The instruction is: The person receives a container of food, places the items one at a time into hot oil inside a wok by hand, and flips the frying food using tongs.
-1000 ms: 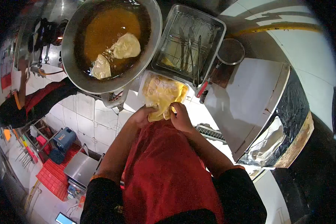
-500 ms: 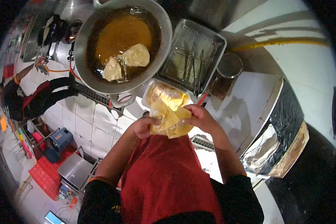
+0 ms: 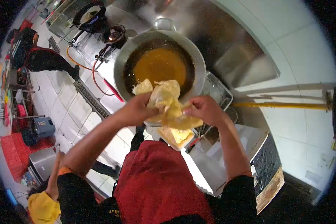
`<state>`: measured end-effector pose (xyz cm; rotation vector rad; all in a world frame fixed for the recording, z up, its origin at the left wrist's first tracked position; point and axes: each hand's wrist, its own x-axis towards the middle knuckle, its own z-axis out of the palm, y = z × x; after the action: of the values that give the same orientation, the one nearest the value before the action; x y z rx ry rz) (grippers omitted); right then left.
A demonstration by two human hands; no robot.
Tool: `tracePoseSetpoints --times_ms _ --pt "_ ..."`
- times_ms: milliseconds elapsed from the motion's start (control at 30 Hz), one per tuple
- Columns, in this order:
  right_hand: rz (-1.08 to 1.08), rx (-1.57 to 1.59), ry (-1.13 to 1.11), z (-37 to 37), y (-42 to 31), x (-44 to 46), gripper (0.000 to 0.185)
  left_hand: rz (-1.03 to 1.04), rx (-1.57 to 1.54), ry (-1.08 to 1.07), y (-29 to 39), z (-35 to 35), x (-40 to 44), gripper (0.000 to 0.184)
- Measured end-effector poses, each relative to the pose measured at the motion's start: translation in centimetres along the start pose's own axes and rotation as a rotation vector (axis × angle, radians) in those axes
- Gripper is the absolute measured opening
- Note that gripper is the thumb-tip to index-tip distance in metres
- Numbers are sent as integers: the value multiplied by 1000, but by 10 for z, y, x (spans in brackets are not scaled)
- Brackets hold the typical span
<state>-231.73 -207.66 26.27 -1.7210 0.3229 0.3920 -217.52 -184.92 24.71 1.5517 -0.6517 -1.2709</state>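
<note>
My left hand (image 3: 140, 109) and my right hand (image 3: 207, 111) are both closed on thin, floppy yellow dough sheets (image 3: 179, 117), which sag between my fingers over the front rim of a wide metal pan (image 3: 120, 63). Inside the pan is brown oil (image 3: 160, 67), with a pale, puffed piece (image 3: 143, 86) floating near the front. A second pale piece (image 3: 170, 87) shows just behind the sheets; part of it is hidden. Below my hands, a white tub (image 3: 179, 149) holds more yellow sheets.
Right of the pan stands a metal tray (image 3: 224, 93), partly covered by my right hand. Gas burners (image 3: 114, 34) and a wok (image 3: 89, 16) are at the back left. A person in dark clothes (image 3: 44, 58) bends at the left; another in a yellow top (image 3: 44, 207) is at lower left.
Both hands have moved from above the tub to the pan's front rim, carrying the dough sheets. The view has shifted, and a person in yellow now shows at lower left.
</note>
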Motion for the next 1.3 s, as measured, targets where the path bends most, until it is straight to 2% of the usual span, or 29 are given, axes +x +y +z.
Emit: tracePoseSetpoints --times_ms 33,133,167,233,267,333,400,467,533,667,700,733,767,833,900,933,967,1000,1033,1067,1100,1133,1167,1233,1267,1300 --pt "-6 -192 100 0 -5 22 14 28 13 15 7 -18 10 39" --pt "-37 -334 227 2 -19 85 17 199 315 149 6 -75 40 28" --pt "-126 -434 275 2 -10 110 20 214 308 153 1 -93 52 28" --pt "-75 -504 339 10 -19 143 21 104 556 233 -9 -127 76 30" --pt "-19 -553 399 13 -21 160 22 116 553 235 -18 -142 90 30" --pt "-61 -601 433 15 -2 193 21 401 728 286 -40 -166 119 29" --pt "-145 -679 482 14 10 219 20 410 747 272 -44 -180 137 28" --pt "-146 -739 518 16 17 237 17 405 899 254 -48 -188 151 27" --pt "-233 -812 597 20 26 251 16 430 983 223 -57 -195 168 32" --pt "-192 -911 627 21 34 259 15 557 1181 187 -75 -203 185 37" --pt "-276 -969 578 20 36 256 16 559 1181 181 -72 -205 182 37" --pt "-359 -1024 527 21 38 252 17 572 1152 43 -63 -209 170 37" --pt "-353 -1017 530 21 40 244 17 581 1120 -95 -52 -213 158 37" --pt "-346 -1077 393 11 32 216 19 588 1065 -13 -6 -216 114 37" --pt "-282 -1119 523 -9 7 158 19 618 1061 208 44 -231 48 39" --pt "-236 -922 767 -16 2 118 22 604 976 361 58 -245 14 38" --pt "-288 -901 954 -37 22 76 23 613 951 532 71 -261 -25 35" --pt "-204 -394 1092 -65 66 41 22 662 1074 795 79 -272 -67 32" --pt "41 -692 1152 -67 38 -5 19 617 1058 1019 75 -297 -106 25" --pt "62 -299 1221 -78 58 -47 16 538 1293 1225 76 -309 -154 16" --pt "-122 -233 1348 -89 115 -88 17 563 1091 1345 60 -330 -198 10" --pt "278 -500 1350 -80 120 -123 20 406 1027 1522 45 -334 -235 15" --pt "255 -456 1414 -66 146 -141 19 424 948 1577 17 -336 -272 21" --pt "391 -396 1306 -28 206 -152 16 399 789 1765 -52 -311 -307 23" --pt "362 -513 1236 -3 241 -146 15 132 887 1685 -134 -331 -348 25" --pt "292 21 1126 7 356 -134 19 262 687 1671 -240 -347 -367 27"
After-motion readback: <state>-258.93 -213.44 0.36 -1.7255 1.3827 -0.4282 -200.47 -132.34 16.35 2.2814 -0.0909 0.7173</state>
